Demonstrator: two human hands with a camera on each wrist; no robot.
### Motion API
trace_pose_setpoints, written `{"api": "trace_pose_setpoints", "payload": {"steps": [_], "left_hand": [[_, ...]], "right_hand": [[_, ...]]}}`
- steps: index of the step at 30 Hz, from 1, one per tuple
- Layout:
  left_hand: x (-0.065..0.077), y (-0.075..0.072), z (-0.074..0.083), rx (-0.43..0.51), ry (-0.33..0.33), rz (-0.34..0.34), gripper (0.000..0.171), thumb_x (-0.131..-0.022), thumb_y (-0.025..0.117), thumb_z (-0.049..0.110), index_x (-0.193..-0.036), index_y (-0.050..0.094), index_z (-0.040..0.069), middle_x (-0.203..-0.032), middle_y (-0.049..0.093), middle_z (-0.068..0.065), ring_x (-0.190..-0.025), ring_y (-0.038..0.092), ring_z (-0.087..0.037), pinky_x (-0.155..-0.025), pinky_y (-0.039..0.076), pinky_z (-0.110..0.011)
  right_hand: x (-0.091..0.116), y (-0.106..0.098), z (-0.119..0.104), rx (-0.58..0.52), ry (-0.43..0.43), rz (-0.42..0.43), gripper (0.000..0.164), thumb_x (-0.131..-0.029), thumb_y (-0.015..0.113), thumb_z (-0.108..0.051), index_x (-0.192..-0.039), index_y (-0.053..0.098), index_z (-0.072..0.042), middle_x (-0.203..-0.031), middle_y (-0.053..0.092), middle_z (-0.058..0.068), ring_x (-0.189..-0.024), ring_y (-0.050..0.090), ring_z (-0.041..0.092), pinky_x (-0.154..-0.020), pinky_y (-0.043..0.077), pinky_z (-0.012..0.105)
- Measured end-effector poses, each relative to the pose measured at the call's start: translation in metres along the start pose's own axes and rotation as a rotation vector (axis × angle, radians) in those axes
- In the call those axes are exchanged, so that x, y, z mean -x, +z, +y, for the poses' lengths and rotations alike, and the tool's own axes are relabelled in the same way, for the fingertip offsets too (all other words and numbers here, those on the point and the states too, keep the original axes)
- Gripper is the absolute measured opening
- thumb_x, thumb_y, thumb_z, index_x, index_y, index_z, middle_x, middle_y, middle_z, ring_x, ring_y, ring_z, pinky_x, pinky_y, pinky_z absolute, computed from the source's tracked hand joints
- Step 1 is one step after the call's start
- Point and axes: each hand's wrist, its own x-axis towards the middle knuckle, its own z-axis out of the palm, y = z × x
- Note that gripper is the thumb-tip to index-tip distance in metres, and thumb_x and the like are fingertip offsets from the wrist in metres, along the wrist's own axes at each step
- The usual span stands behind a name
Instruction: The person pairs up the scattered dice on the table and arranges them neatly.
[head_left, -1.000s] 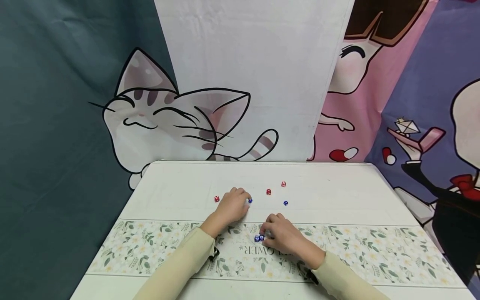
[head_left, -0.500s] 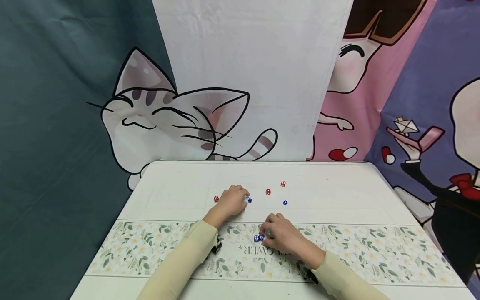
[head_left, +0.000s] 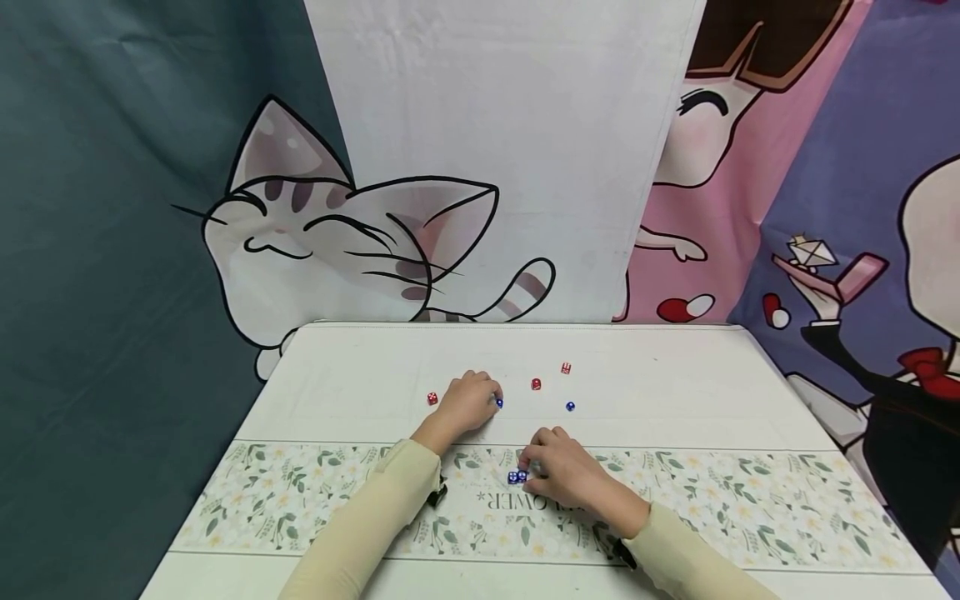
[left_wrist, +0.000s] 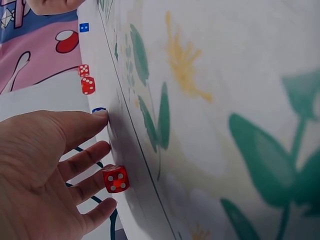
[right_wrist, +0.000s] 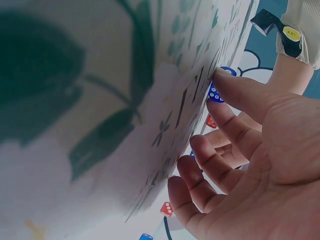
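My left hand (head_left: 470, 402) is at a small blue die (head_left: 499, 403) on the table, pinching it between thumb and forefinger. The left wrist view shows only a sliver of this blue die (left_wrist: 99, 109) by the thumb tip. Closer to me, two blue dice sit side by side: a left die (head_left: 513, 477) and a right die (head_left: 522, 476). The thumb and forefinger of my right hand (head_left: 564, 471) pinch the right one. In the right wrist view, that hand's thumb partly covers the blue dice (right_wrist: 216, 94).
A red die (head_left: 432, 398) lies left of my left hand. Beyond the hands are two more red dice, one nearer (head_left: 536, 384) and one farther (head_left: 566, 367), plus a blue die (head_left: 571, 407). The white table (head_left: 675, 383) has a floral band (head_left: 712, 500).
My left fingers spread away from the blue die half a second ago and have now come back around it. The right hand and the pair of blue dice stay in place.
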Motion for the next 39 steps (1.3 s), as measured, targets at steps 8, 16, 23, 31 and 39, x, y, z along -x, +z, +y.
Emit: {"api": "trace_pose_setpoints", "payload": {"steps": [8, 16, 23, 31, 39], "left_hand": [[0.002, -0.001, 0.003, -0.013, 0.015, -0.008, 0.011, -0.091, 0.070, 0.024, -0.100, 0.074, 0.021, -0.107, 0.066, 0.002, -0.100, 0.056, -0.019, -0.090, 0.047, -0.042], [0.012, -0.003, 0.013, -0.027, 0.049, -0.029, 0.013, -0.092, 0.071, 0.026, -0.102, 0.075, 0.019, -0.107, 0.067, 0.002, -0.098, 0.057, -0.019, -0.090, 0.047, -0.042], [0.022, -0.005, 0.019, -0.057, 0.084, -0.039, 0.010, -0.092, 0.071, 0.028, -0.098, 0.074, 0.020, -0.102, 0.065, 0.004, -0.092, 0.056, -0.017, -0.086, 0.048, -0.041], [0.032, 0.000, 0.021, -0.080, 0.131, -0.016, 0.009, -0.092, 0.072, 0.027, -0.096, 0.074, 0.020, -0.096, 0.065, 0.005, -0.086, 0.055, -0.016, -0.085, 0.047, -0.037], [0.041, 0.002, 0.026, -0.095, 0.157, 0.007, 0.005, -0.091, 0.070, 0.023, -0.092, 0.072, 0.019, -0.093, 0.063, 0.005, -0.084, 0.054, -0.015, -0.085, 0.048, -0.036]], "right_hand": [[0.000, 0.000, 0.001, -0.004, -0.002, 0.001, 0.018, -0.083, 0.084, -0.028, -0.095, 0.071, -0.022, -0.100, 0.053, -0.006, -0.088, 0.042, 0.014, -0.074, 0.039, 0.033], [0.000, 0.000, 0.002, -0.001, -0.019, 0.013, 0.018, -0.083, 0.084, -0.027, -0.095, 0.071, -0.022, -0.099, 0.053, -0.006, -0.087, 0.042, 0.014, -0.073, 0.038, 0.032], [0.001, 0.001, 0.002, -0.004, -0.025, 0.014, 0.017, -0.083, 0.083, -0.026, -0.095, 0.071, -0.022, -0.099, 0.052, -0.006, -0.088, 0.041, 0.014, -0.073, 0.038, 0.032], [0.002, 0.001, 0.002, -0.008, -0.035, 0.031, 0.018, -0.083, 0.084, -0.026, -0.094, 0.071, -0.021, -0.099, 0.053, -0.005, -0.087, 0.042, 0.015, -0.072, 0.038, 0.032], [0.003, 0.001, 0.002, 0.001, -0.041, 0.041, 0.018, -0.082, 0.084, -0.026, -0.095, 0.071, -0.022, -0.100, 0.054, -0.005, -0.087, 0.042, 0.014, -0.072, 0.038, 0.031]]}}
